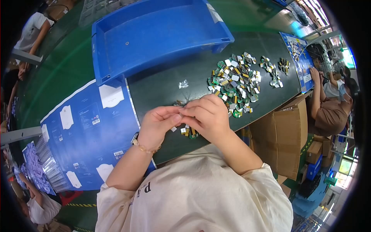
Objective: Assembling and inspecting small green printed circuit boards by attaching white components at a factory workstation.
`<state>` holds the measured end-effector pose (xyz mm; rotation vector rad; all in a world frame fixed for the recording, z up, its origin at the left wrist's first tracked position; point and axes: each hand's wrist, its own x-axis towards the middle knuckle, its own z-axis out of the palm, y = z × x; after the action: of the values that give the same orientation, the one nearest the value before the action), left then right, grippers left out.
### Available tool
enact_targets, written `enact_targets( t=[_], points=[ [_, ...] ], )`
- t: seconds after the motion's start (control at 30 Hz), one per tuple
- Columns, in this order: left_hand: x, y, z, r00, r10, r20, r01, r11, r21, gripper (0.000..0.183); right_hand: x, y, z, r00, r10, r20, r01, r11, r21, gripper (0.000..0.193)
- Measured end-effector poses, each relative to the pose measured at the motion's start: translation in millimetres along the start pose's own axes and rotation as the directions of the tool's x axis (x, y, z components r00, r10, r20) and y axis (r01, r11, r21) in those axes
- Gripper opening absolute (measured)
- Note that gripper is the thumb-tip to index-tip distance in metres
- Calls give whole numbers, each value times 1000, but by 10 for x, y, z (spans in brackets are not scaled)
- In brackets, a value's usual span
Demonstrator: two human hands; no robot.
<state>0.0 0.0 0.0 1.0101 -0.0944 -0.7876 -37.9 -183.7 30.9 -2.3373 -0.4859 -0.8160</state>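
My left hand [162, 120] and my right hand [208, 115] meet fingertip to fingertip above the dark green tabletop [154, 85]. Both are closed in a pinch; whatever sits between the fingers is too small and too covered to make out. Partly hidden below them lies a small group of electronic parts [189, 132], white, green and gold-brown. Just beyond the hands is a scrap of clear film [183, 84]. To the right spreads a large heap of small parts [235, 83], green boards with white or silver squares and gold-brown strips.
A big blue plastic bin [154, 63] stands at the far side. Blue printed sheets [87, 127] cover the table's left. Two smaller piles of parts [273, 71] lie beyond the heap. A cardboard box [276, 135] stands against the near right edge. Another person [328, 104] works at the far right.
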Motion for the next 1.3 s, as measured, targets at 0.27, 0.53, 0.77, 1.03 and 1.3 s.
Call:
enact_targets(
  t=[0.27, 0.53, 0.77, 1.03, 1.3],
  points=[
    [-33, 42, 30, 997, -73, -25, 70, 995, -77, 23, -28, -8, 56, 999, -9, -48, 9, 1000, 4, 25],
    [-20, 30, 20, 996, -88, -18, 86, 994, -61, 24, -54, 27, 69, 999, 21, -44, -19, 999, 47, 26],
    [-8, 31, 19, 994, -103, -23, 102, 994, -34, 24, -43, -8, 67, 999, 44, -32, -45, 999, -17, 31],
    [0, 11, 16, 995, -102, -17, 99, 990, -98, 23, -72, 26, 66, 999, -2, -33, 0, 998, -57, 26],
    [4, 35, 8, 995, -80, 66, 90, 980, -178, 23, -19, -18, 23, 998, 64, -23, -64, 997, 40, 26]
  ],
)
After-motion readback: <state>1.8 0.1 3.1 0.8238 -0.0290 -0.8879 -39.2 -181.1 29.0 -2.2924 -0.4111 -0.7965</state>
